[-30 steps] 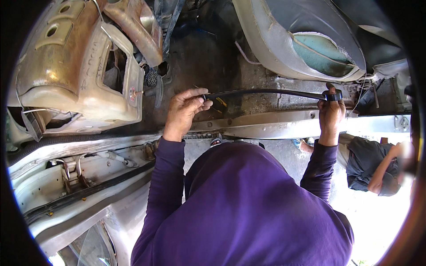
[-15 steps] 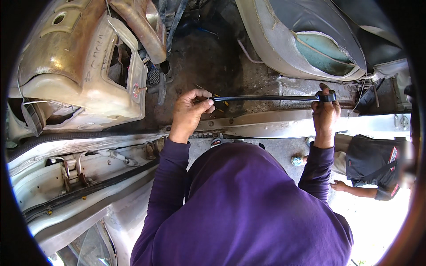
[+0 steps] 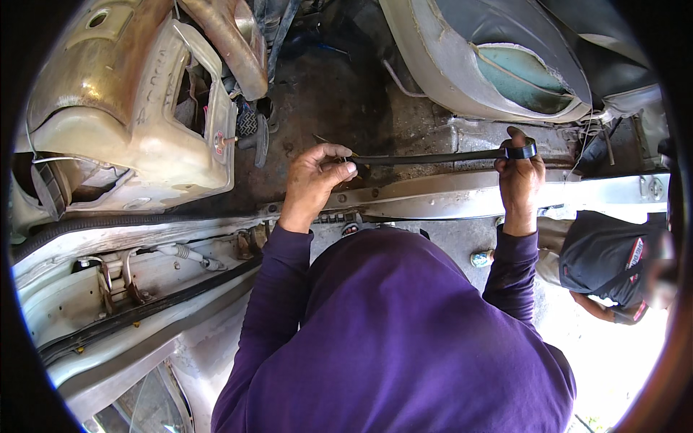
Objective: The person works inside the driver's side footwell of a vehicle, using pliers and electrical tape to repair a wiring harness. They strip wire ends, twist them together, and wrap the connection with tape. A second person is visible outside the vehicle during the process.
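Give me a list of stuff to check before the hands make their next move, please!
1. Left hand pinching one end of the black strip: ok.
2. Right hand holding the black roll: ok.
3. Strip pulled nearly straight between both hands: ok.
4. Strip not touching the seat: ok.
5. Very tip of the strip neat: cannot tell, fingers hide it.

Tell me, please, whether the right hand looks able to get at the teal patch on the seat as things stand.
Probably yes: nothing seems to block the right hand from the teal patch beyond the seat's pale edge, though the hand holds a black roll and depth is unclear.
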Demonstrator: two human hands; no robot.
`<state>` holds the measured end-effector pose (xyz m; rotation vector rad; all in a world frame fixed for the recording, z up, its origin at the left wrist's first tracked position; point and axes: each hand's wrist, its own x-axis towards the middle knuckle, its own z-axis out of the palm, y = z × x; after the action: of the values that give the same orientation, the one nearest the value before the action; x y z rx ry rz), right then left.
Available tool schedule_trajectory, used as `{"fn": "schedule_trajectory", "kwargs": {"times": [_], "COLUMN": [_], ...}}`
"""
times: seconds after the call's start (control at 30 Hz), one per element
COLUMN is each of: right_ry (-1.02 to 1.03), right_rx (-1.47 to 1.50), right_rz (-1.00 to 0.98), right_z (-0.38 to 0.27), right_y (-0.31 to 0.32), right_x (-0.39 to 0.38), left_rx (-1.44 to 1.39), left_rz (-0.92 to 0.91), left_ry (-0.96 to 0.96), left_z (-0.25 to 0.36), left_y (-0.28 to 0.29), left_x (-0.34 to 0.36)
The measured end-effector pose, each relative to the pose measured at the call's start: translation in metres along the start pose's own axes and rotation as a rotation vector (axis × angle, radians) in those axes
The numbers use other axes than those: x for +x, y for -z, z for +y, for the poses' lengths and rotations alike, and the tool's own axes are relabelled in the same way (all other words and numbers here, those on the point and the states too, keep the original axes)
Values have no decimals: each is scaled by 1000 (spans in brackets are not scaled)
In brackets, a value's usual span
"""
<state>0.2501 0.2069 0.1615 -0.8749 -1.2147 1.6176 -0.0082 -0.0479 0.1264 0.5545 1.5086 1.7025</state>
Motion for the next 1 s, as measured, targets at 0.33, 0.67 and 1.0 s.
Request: {"fn": "schedule_trajectory", "kwargs": {"times": [0.33,0.67,1.0], "right_ry": [9,31,35], "right_rx": [-2,13,-43], "right_rz": [-30,-25,-56], "right_z": [0,5,7], "right_y": [-16,-31,-40], "right_x": [-8,-11,-14], "left_rx": [-8,-143,-179], "left_rz": [-31,-19,-54], "left_ry": [27,9,-22], "left_z": [-4,-3,-2], "left_y": [4,1,-3], "left_x": [0,4,8]}}
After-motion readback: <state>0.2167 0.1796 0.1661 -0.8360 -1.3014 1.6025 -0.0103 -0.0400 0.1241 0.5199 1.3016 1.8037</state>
